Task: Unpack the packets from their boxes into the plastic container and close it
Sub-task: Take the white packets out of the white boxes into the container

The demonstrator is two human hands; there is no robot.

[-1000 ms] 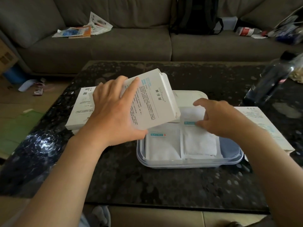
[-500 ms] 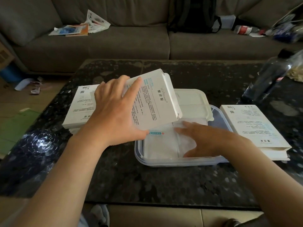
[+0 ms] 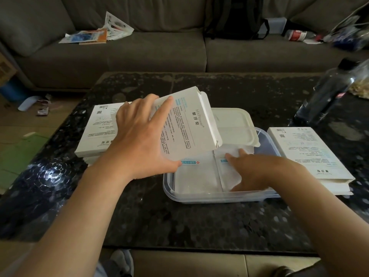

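Packets (image 3: 196, 176), two white ones side by side, lie flat in the clear plastic container (image 3: 209, 196) at the middle of the dark speckled table (image 3: 179, 220). A broad bare strip of table runs between the container's near wall and the table's near edge. A second ago the right hand (image 3: 257, 170) was curled over the far end of the right packet. Half a second ago it had flattened, and it stays so now: palm down, fingers straight, pressing that packet, with the fingertips reaching far-left almost to the lower edge of the held box. The left hand (image 3: 139, 142) has hardly moved. It grips a white box (image 3: 189, 128) from the left, thumb at its near edge and fingers spread over its printed face, holding it tilted above the container's far left part. The hands are apart, with the box's lower corner between them. Right of the packets, a strip of the container's floor shows. A second box (image 3: 307, 156) lies just right of the container, and a stack of boxes (image 3: 97, 132) lies left of it, partly under the left hand. The white lid (image 3: 233, 126) rests at the container's far rim. A dark bottle (image 3: 327, 96) stands at the table's far right. Beyond the table is a grey sofa (image 3: 139, 56) with papers (image 3: 95, 33) and a black backpack (image 3: 235, 17) on it.
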